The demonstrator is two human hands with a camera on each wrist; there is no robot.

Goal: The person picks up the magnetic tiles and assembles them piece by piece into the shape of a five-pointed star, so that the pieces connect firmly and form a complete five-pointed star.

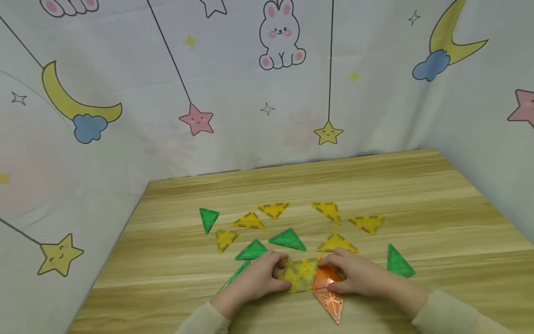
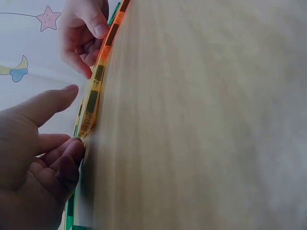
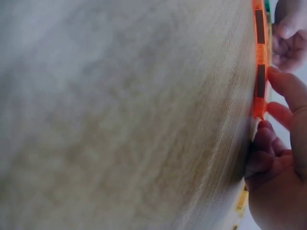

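In the head view, two yellow triangular magnetic tiles (image 1: 301, 274) appear to form a square. The left hand (image 1: 264, 274) holds its left side, fingers at the far corner and thumb over the near one. In the left wrist view, the left hand (image 2: 43, 143) curls its fingers at the tile's end, thumb above. Orange triangular magnetic tiles (image 1: 332, 304) adjoin the square's right side. The right hand (image 1: 354, 276) grips the upper orange one between thumb and fingers. Its edge (image 3: 260, 79) appears in the right wrist view, with the right hand (image 3: 283, 139) against it.
Several yellow triangles, such as one at the back (image 1: 273, 210), lie in an arc on the wooden table (image 1: 167, 278). Green triangles (image 1: 288, 239) lie behind the hands, with more at the far left (image 1: 208, 219) and right (image 1: 399, 262). A printed cloth (image 1: 242, 93) encloses the table.
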